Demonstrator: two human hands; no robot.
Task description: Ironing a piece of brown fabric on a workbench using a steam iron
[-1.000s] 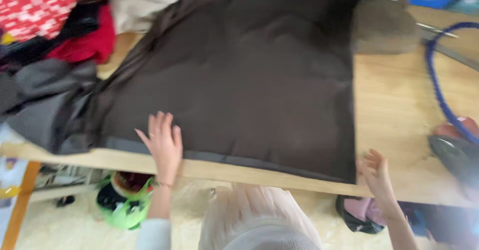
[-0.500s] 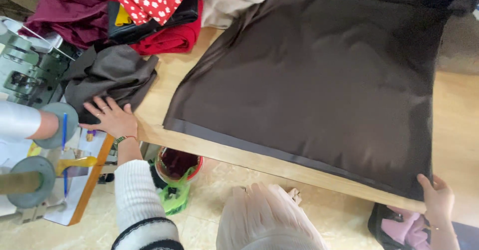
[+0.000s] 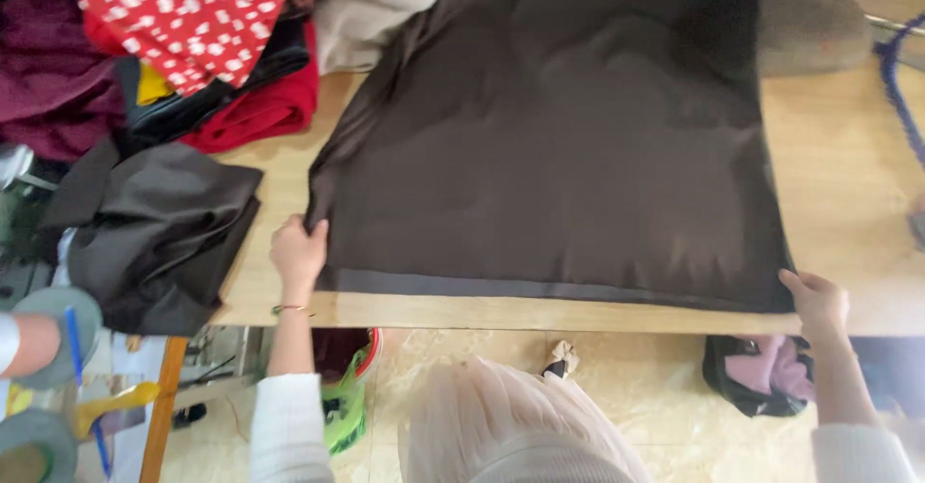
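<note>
Brown cloth point(image 3: 568, 146) lies flat on the table point(image 3: 848, 184); your left hand point(image 3: 297, 252) pinches its near left corner, your right hand point(image 3: 817, 302) its near right.

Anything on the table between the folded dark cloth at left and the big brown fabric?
Only bare wood tabletop, seen in the head view. The left hand grips the brown fabric at its near-left corner, beside the folded dark cloth.

A pale wooden table point(image 3: 848, 184) carries everything. On it lie a dark brown cloth point(image 3: 568, 146) (spread flat), folded black fabric point(image 3: 154, 233) and heaped clothes point(image 3: 173, 50).
</note>
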